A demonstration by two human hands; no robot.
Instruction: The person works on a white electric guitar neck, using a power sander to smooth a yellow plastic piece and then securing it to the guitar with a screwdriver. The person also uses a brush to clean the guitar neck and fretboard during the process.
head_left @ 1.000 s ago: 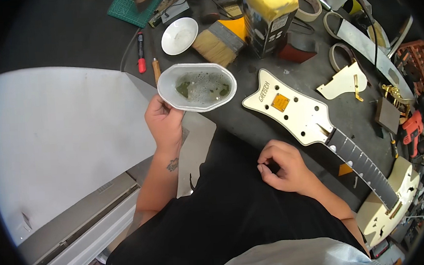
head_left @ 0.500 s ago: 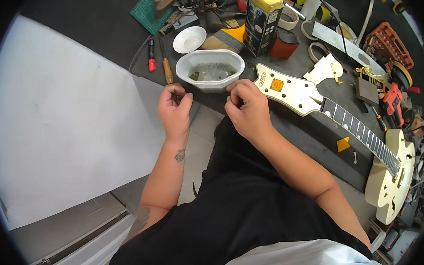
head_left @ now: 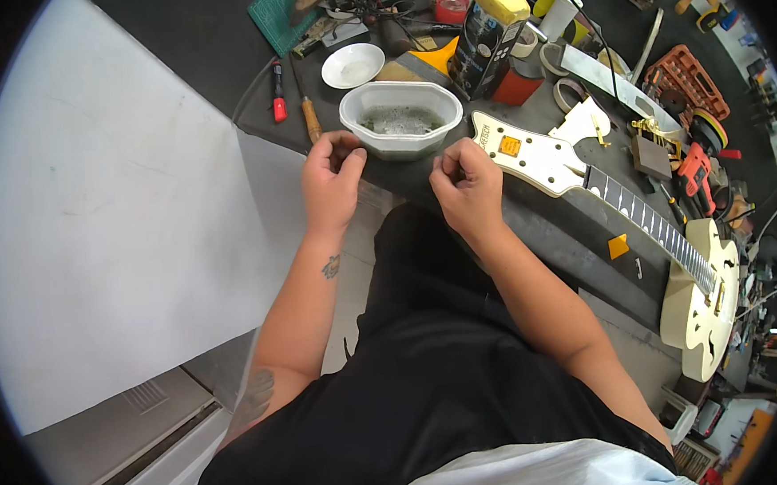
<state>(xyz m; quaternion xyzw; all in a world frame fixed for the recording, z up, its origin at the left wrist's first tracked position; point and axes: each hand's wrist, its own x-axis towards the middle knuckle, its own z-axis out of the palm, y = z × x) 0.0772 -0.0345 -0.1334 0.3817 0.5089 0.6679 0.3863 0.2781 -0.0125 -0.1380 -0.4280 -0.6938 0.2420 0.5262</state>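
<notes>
A white plastic tub (head_left: 403,141) of cloudy liquid with green bits sits at the dark bench's edge. Just below its left end, my left hand (head_left: 331,179) is curled, fingers closed. My right hand (head_left: 469,184) is also curled, below the tub's right end and beside a cream guitar headstock (head_left: 544,166) with an orange square on it. Whether either hand holds anything is hidden. The guitar's fretboard (head_left: 636,212) runs to its cream body (head_left: 682,318) at lower right. A wooden-handled tool (head_left: 310,116) lies left of the tub, near a white dish (head_left: 351,65).
Back on the bench are a red marker (head_left: 279,98), green cutting mat (head_left: 273,27), wide brush (head_left: 435,56), dark can with yellow top (head_left: 483,50) and cream plate (head_left: 581,124). An orange-red power tool (head_left: 695,170) lies right. A large white surface (head_left: 120,214) fills the left.
A second ago my left hand held the tub up; it has since let go, and the tub rests on the bench. My right hand has moved up toward the tub.
</notes>
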